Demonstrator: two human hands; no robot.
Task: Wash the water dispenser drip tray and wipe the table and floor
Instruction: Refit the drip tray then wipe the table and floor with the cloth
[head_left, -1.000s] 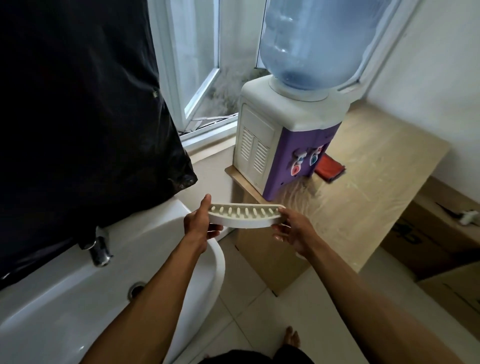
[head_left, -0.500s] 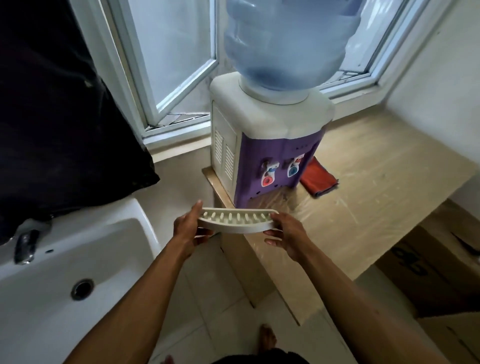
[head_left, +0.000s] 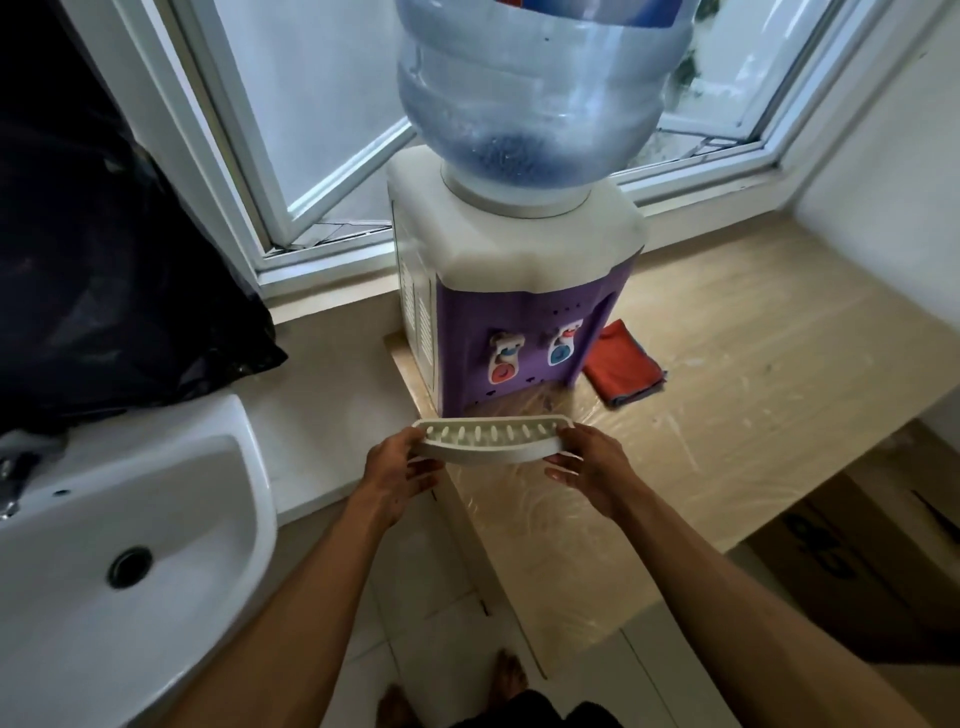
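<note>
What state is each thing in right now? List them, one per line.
drip tray: off the dispenser, held level at both ends
left hand: grip on the tray's left end
right hand: grip on the tray's right end
water dispenser: upright, tray slot empty
bottle: mounted upside down
red cloth: folded, on table
sink: no water running

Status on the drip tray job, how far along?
Done: tray is out of the dispenser; whether it's washed can't be told. In hand: left hand and right hand hold its ends before the slot. Left: reseat it; cloth lies unused on the table.
</note>
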